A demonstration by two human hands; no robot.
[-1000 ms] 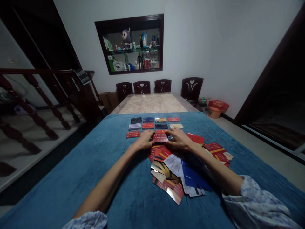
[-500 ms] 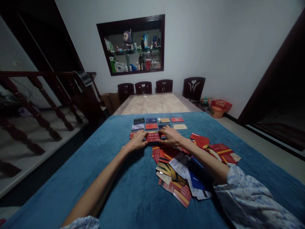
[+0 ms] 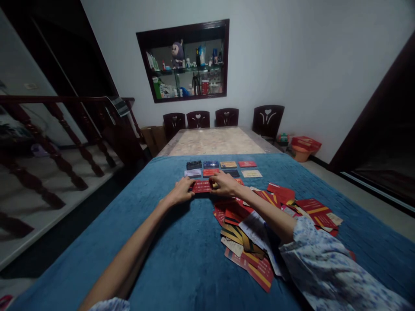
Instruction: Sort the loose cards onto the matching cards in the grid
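Observation:
A red card with pale print (image 3: pixel 201 186), apparently on top of others, lies low over the cloth in front of the neat card rows. My left hand (image 3: pixel 183 191) grips its left end, with thumb and fingers bent around the edge. At its right end my right hand (image 3: pixel 225 184) pinches it, fingertips over the top. Just beyond the hands are small stacks, among them an orange-red one (image 3: pixel 210 173), a white one (image 3: pixel 193 173) and a dark one (image 3: pixel 231 173). My right forearm passes over a loose heap of mixed cards (image 3: pixel 249 259), hiding part of it.
The blue cloth (image 3: pixel 155 259) covers the near part of the long table; its far part shows a bare marbled top (image 3: pixel 210 140). Chairs (image 3: pixel 268 121) stand around the far end. On the left runs a dark wooden railing (image 3: pixel 65 125). A wall niche (image 3: pixel 184 60) holds bottles and a plush toy.
Both hands have moved left with the red card, relative to the card rows. My right forearm has shifted left too, showing more of the heap's right side. The view has turned slightly left.

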